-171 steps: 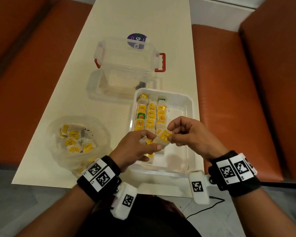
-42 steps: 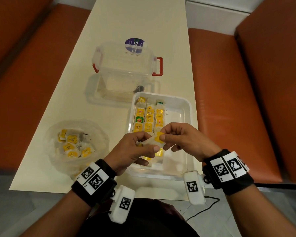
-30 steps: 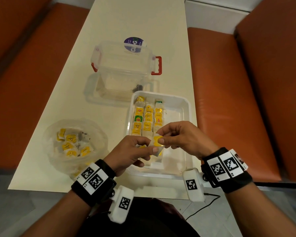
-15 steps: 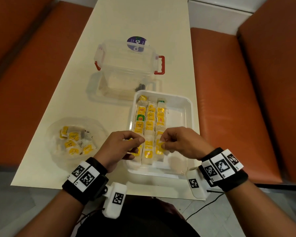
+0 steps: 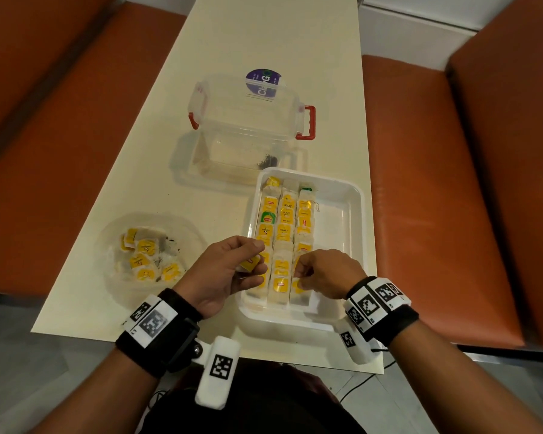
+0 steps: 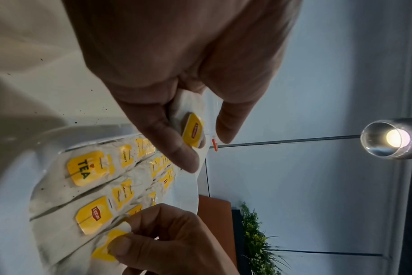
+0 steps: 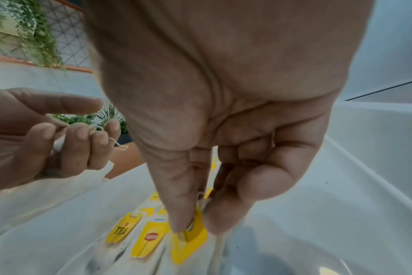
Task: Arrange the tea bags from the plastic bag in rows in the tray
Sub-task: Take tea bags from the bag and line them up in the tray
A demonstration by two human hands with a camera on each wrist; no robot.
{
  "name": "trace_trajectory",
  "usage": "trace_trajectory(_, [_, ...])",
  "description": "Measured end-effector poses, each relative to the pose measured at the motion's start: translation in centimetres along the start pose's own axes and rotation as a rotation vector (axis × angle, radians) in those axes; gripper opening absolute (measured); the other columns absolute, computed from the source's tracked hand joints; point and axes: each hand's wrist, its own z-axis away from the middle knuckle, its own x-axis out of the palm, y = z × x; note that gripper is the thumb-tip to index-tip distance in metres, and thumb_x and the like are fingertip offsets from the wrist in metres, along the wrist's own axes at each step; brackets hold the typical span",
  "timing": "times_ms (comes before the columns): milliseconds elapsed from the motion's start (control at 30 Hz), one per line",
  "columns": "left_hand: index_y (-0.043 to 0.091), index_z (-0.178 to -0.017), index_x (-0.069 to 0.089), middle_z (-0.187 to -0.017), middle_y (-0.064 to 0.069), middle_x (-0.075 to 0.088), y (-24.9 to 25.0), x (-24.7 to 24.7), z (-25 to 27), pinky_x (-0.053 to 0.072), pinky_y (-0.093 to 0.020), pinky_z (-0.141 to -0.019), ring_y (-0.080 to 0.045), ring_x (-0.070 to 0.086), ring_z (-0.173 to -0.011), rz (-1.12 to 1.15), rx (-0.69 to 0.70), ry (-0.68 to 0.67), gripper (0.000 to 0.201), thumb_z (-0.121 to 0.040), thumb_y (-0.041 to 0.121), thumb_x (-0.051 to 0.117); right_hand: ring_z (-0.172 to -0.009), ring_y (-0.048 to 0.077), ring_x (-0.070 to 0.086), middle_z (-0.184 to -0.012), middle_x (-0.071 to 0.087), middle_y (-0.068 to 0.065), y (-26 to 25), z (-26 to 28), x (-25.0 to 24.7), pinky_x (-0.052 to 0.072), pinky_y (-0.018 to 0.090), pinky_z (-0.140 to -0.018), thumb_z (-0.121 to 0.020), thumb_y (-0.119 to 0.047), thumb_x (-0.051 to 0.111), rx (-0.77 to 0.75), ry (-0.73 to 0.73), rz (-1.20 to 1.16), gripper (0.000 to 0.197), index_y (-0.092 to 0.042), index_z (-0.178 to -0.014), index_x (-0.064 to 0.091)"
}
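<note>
So the bag both hands were fiddling with above the tray [image 5: 355, 195] a moment ago is now down at the near end of the third row, which looks almost full. Left of the tray, the plastic bag [image 5: 113, 277] on the bench still has plenty. Left hand [image 5: 223, 270] pinches a spare tea bag [image 5: 250, 263] over the tray's left edge; right hand [image 5: 326, 274], fingers curled downward, pinches the yellow tag [image 7: 188, 240] of the placed one.
</note>
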Motion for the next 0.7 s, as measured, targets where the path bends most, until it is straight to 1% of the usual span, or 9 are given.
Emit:
trace_trajectory(133, [0.009,-0.101,0.065,-0.081,-0.006,0.064,0.03,0.19,0.02,0.06,-0.024,-0.061,-0.017,0.066,-0.073,-0.002,-0.012,0.004,0.017,-0.089,0.021,0.069,-0.083,0.011,0.06,-0.076,0.058,-0.017,0.13,0.02,-0.13,0.039,0.026,-0.064,-0.087,-0.033,0.072,0.017,0.009,0.007,0.01,-0.035,-0.089,0.063])
trace_trajectory(200, [0.009,-0.102,0.065,-0.082,-0.007,0.065,-0.02,0.25,-0.02,0.061,-0.025,-0.062,-0.018,0.067,-0.074,-0.004,-0.02,0.004,0.017,-0.09,0.02,0.069,-0.081,0.01,0.06,-0.075,0.059,-0.017,0.19,0.02,-0.1,0.039,0.025,-0.062,-0.085,-0.032,0.074,0.021,-0.002,0.0,0.012,-0.035,-0.086,0.062])
trace_trajectory(300, [0.009,-0.106,0.064,-0.085,-0.008,0.065,-0.13,0.37,-0.1,0.062,-0.028,-0.068,-0.02,0.068,-0.079,0.012,-0.042,-0.011,0.017,-0.091,0.016,0.068,-0.079,0.009,0.062,-0.073,0.061,-0.017,0.24,-0.07,0.03,0.044,0.025,-0.066,-0.082,-0.027,0.077,0.02,-0.019,-0.019,0.017,-0.035,-0.079,0.062])
trace_trajectory(400, [0.007,-0.111,0.065,-0.093,-0.012,0.065,-0.18,0.48,-0.13,0.061,-0.031,-0.076,-0.024,0.069,-0.087,0.041,-0.064,-0.029,0.017,-0.094,0.008,0.061,-0.079,0.01,0.065,-0.073,0.062,-0.017,0.12,-0.13,0.12,0.05,0.026,-0.07,-0.08,-0.025,0.079,0.015,-0.023,-0.026,0.018,-0.034,-0.079,0.063])
trace_trajectory(500, [0.004,-0.114,0.065,-0.099,-0.015,0.065,-0.1,0.53,0.01,0.062,-0.031,-0.077,-0.027,0.07,-0.095,0.069,-0.084,-0.062,0.028,-0.092,-0.002,0.05,-0.081,0.011,0.065,-0.078,0.064,-0.014,0.18,-0.19,0.23,0.051,0.027,-0.071,-0.08,-0.028,0.079,0.02,-0.008,-0.024,0.017,-0.033,-0.081,0.063])
trace_trajectory(600, [0.002,-0.118,0.064,-0.102,-0.017,0.066,-0.04,0.55,0.1,0.062,-0.032,-0.078,-0.028,0.072,-0.097,0.095,-0.091,-0.097,0.038,-0.09,-0.009,0.041,-0.082,0.011,0.064,-0.079,0.065,-0.013,0.35,-0.16,0.31,0.048,0.028,-0.068,-0.079,-0.032,0.079,0.017,0.022,-0.018,0.017,-0.031,-0.083,0.062])
trace_trajectory(700, [0.002,-0.121,0.064,-0.1,-0.017,0.068,-0.12,0.6,0.04,0.062,-0.032,-0.077,-0.029,0.072,-0.098,0.088,-0.075,-0.118,0.044,-0.091,-0.016,0.037,-0.081,0.01,0.064,-0.08,0.067,-0.013,0.61,-0.04,0.3,0.045,0.028,-0.066,-0.08,-0.036,0.078,0.006,0.061,-0.03,0.017,-0.031,-0.087,0.063])
